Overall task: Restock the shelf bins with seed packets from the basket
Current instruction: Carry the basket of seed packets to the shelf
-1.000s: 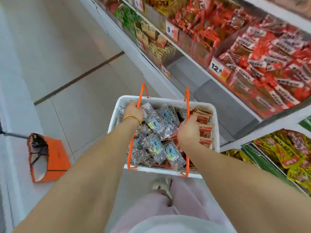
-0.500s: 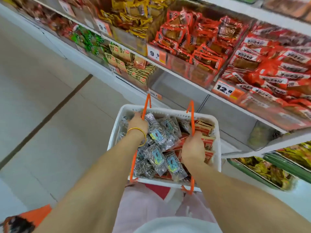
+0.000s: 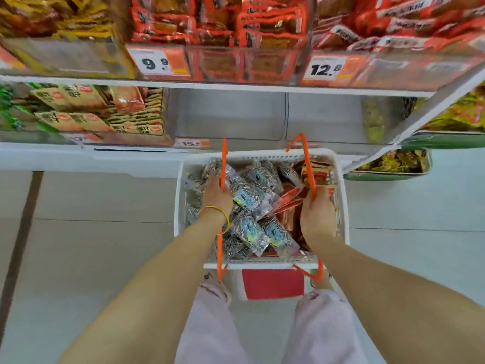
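Overhead | left hand (image 3: 217, 196) and right hand (image 3: 318, 215) each grip an orange basket (image 3: 258, 154) handle | fingers hidden | upper shelf labels blurred.

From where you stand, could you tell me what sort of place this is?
Most likely a grocery or snack shop aisle: tiered shelves of packaged snacks, price tags on the shelf edge, and a white basket of seed packets held by both handles before two bare bins.

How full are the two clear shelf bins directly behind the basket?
Empty. The left bin and right bin show only bare floors; the seed packets are all in the white basket.
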The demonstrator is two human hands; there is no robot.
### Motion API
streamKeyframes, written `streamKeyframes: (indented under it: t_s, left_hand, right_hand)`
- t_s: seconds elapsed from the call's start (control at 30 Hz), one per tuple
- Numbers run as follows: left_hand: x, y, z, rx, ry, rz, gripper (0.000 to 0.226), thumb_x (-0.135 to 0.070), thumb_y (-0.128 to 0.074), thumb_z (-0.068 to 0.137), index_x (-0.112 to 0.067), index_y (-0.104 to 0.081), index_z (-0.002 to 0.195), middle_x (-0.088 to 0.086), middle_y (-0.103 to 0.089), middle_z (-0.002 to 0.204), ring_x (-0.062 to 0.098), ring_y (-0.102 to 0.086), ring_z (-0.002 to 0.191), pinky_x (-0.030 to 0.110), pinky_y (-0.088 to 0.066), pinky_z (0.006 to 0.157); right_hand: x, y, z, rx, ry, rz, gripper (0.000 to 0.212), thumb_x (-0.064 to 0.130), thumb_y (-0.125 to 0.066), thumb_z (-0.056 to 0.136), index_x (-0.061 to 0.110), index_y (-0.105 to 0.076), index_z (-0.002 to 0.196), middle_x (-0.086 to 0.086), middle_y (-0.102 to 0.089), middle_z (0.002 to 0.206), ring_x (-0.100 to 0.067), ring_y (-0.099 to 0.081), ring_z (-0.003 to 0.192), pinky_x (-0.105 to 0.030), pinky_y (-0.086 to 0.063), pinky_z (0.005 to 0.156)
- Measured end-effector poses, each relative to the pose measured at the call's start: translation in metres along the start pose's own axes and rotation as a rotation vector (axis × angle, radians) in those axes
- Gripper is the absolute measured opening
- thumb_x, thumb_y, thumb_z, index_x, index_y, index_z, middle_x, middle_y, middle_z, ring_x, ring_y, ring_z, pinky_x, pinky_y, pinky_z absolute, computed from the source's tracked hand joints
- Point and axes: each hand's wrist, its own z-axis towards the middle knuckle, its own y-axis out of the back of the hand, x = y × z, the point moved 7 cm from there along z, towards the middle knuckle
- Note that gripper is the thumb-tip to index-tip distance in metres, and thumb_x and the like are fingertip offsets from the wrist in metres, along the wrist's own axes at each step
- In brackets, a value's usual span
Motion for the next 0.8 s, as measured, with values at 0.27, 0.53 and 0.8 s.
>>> streamKeyframes:
  t_s: [0.27, 0.53, 0.8]
  left_hand:
    - [0.024, -0.067, 0.044, 0.084, -0.002, -0.098, 0.016, -0.014, -0.036, 0.099, -0.019, -0.042, 0.084, 0.003, -0.041, 0.064, 0.02, -0.039, 0.052, 0.037, -0.044, 0.057]
    - [0.07, -0.131, 0.083, 0.15, 0.041, -0.127, 0.023, -0.018, -0.038, 0.097, -0.026, -0.038, 0.075, 0.007, -0.04, 0.063, 0.023, -0.037, 0.053, 0.039, -0.039, 0.059]
    - [0.097, -0.166, 0.112, 0.135, 0.053, -0.107, 0.013, -0.017, -0.04, 0.098, -0.018, -0.041, 0.085, 0.01, -0.044, 0.068, 0.024, -0.041, 0.057, 0.036, -0.041, 0.061]
  right_hand:
    - [-0.059, -0.033, 0.046, 0.015, -0.032, 0.027, 0.016, 0.024, -0.029, 0.102, 0.013, -0.039, 0.094, 0.001, -0.049, 0.062, -0.016, -0.047, 0.051, -0.027, -0.03, 0.043]
    - [-0.115, -0.077, 0.083, 0.098, 0.018, 0.015, 0.015, 0.025, -0.028, 0.102, 0.015, -0.038, 0.096, 0.0, -0.049, 0.064, -0.016, -0.047, 0.051, -0.025, -0.028, 0.044]
    - [-0.156, -0.12, 0.116, 0.117, -0.008, 0.024, 0.016, 0.024, -0.028, 0.102, 0.013, -0.039, 0.099, 0.0, -0.047, 0.062, -0.014, -0.044, 0.047, -0.026, -0.029, 0.043]
